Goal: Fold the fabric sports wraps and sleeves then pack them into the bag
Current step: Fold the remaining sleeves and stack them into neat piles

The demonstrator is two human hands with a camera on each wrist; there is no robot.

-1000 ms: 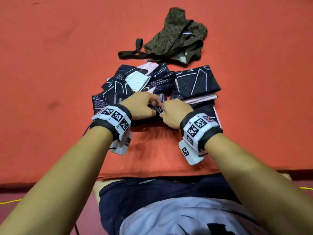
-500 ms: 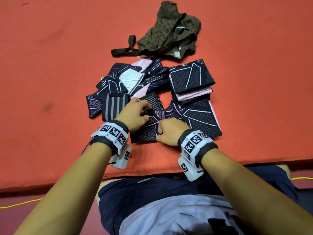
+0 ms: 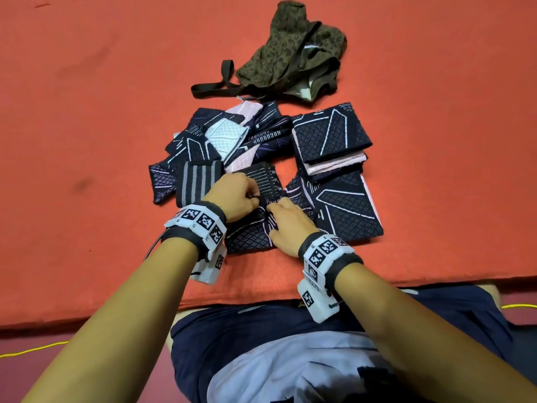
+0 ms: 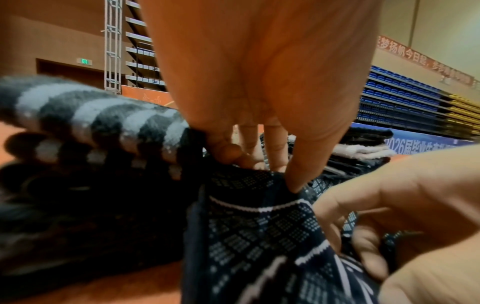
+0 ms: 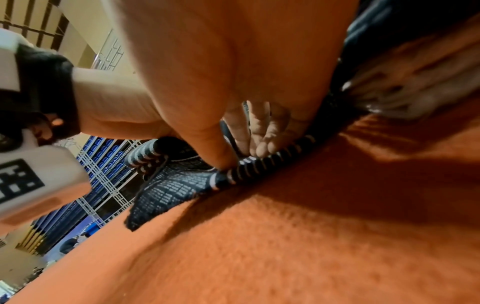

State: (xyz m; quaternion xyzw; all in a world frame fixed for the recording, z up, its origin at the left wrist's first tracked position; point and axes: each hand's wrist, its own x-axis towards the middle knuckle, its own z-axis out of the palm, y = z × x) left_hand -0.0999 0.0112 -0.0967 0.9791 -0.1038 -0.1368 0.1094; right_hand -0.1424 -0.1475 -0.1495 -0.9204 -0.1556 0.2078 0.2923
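- Red mat spreads wide, olive bag slumped at its far side
- Folded pile right of centre
- Dark patterned sleeve lies nearest, left hand and right hand both pinching it

Bare forearms carry black wristbands with white marker-printed camera blocks; navy shorts, pale shirt.

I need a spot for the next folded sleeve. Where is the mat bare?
Bare orange mat lies left of the striped wrap, and right of the folded stack. A small gap shows between that stack and the loose pile. Crowded around both hands.
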